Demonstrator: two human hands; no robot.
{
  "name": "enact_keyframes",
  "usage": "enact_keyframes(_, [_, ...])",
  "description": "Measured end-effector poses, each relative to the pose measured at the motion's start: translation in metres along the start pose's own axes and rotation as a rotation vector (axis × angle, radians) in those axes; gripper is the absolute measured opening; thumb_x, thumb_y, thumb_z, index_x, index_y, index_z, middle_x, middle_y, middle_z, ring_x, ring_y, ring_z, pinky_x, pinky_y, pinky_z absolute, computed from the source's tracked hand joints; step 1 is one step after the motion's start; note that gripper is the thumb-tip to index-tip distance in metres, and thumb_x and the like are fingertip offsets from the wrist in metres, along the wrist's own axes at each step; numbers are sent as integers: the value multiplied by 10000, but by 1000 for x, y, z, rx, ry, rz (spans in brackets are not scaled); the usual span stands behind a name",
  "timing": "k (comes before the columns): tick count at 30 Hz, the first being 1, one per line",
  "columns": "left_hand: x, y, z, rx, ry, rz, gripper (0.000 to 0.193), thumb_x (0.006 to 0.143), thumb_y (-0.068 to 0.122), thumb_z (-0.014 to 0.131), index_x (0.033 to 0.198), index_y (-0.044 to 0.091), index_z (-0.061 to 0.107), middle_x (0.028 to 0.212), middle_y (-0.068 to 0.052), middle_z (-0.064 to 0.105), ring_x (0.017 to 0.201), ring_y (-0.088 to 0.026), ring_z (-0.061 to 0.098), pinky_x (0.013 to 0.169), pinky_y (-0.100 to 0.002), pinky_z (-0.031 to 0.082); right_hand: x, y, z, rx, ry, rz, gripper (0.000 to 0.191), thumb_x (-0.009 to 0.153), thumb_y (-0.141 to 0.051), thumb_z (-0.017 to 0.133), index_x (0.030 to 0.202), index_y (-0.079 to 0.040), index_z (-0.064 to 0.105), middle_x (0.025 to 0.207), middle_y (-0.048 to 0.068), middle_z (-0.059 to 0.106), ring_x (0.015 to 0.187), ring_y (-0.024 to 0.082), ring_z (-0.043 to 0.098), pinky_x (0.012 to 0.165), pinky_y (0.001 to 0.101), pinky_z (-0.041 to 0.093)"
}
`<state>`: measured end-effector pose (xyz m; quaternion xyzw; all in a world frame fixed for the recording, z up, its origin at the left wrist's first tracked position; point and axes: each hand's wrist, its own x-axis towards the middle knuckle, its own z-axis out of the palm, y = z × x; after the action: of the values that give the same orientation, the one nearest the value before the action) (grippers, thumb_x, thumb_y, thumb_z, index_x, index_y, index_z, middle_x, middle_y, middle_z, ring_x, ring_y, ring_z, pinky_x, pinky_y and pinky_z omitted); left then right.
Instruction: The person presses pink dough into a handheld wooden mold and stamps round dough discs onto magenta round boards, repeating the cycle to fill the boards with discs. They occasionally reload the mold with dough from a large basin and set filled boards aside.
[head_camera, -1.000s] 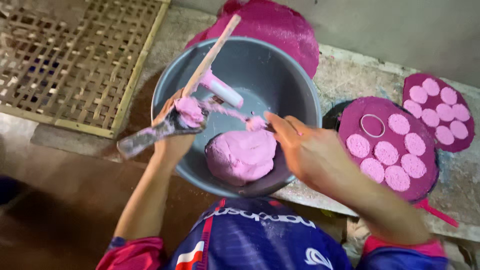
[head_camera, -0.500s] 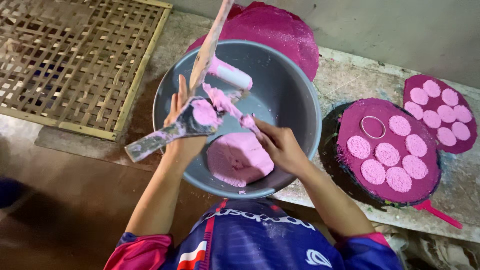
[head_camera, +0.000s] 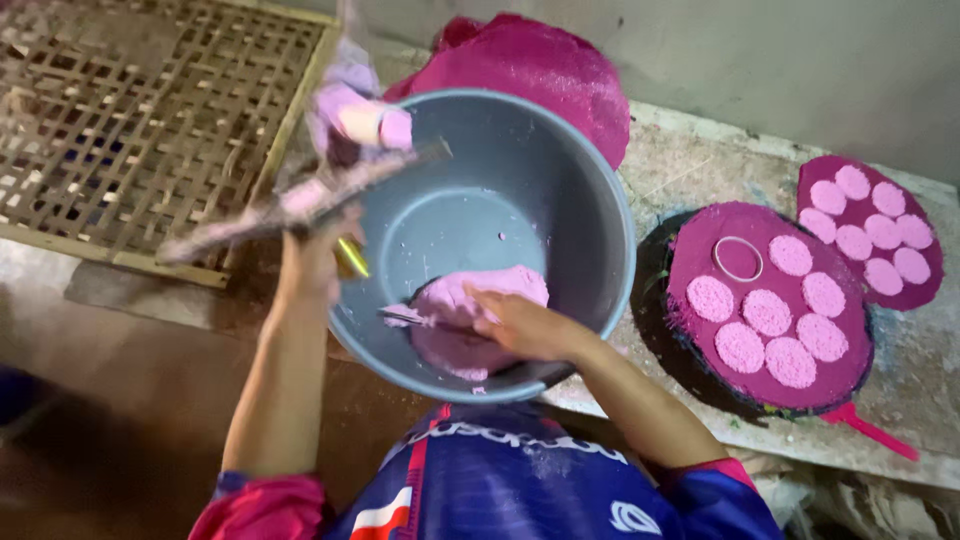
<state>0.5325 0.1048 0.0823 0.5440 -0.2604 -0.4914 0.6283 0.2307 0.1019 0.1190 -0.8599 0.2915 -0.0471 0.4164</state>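
The person's right hand (head_camera: 525, 325) is down inside the grey basin (head_camera: 590, 240), fingers curled onto the pink dough lump (head_camera: 480, 300) at its near side. The left hand (head_camera: 315, 255) is closed around a blurred, dough-smeared flat tool (head_camera: 300, 200) held over the basin's left rim. On the stone surface (head_camera: 690, 165) to the right sit two magenta round trays (head_camera: 770, 300) carrying pale pink discs, with a bamboo lattice (head_camera: 130, 120) lying off to the left.
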Motion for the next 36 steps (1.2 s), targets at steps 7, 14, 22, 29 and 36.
enact_keyframes(7, [-106,-37,70,-451,-854,-552,531,729,-29,676,1255,-63,611,1167,-207,681,1020,-316,702,876,-420,595,-11,-37,-45,1630,272,-576,1004,995,-533,645,1674,-6,127,1435,406,391,1204,431,642,1028,509,539])
enact_keyframes(14, [-121,37,64,282,-899,161,531,782,66,830,1265,19,616,1184,-105,697,1078,-209,678,959,-388,593,-68,-62,-76,180,525,-613,637,1067,-415,608,1571,-113,362,1605,219,458,1303,445,647,1042,501,594])
enact_keyframes(22, [-157,60,134,1205,-900,241,537,785,210,803,1255,66,586,1186,-116,654,1104,-243,632,975,-386,545,-99,-69,-49,-156,436,-803,343,1124,-308,565,1419,-161,659,1573,220,533,1403,407,643,1152,452,559])
enact_keyframes(29, [-144,72,159,1171,-740,480,596,780,205,775,1300,48,531,1269,-173,588,1186,-301,563,1024,-405,490,-147,-54,-93,195,528,-648,803,1036,-428,671,1642,-98,262,1659,215,333,1555,329,302,1299,398,240])
enact_keyframes(36, [-183,42,273,907,-602,824,655,775,201,747,1346,31,477,1351,-230,522,1267,-358,494,1074,-425,436,-248,81,-91,513,-118,-141,900,802,-424,858,1515,-16,489,1478,149,612,1380,247,569,1187,387,444])
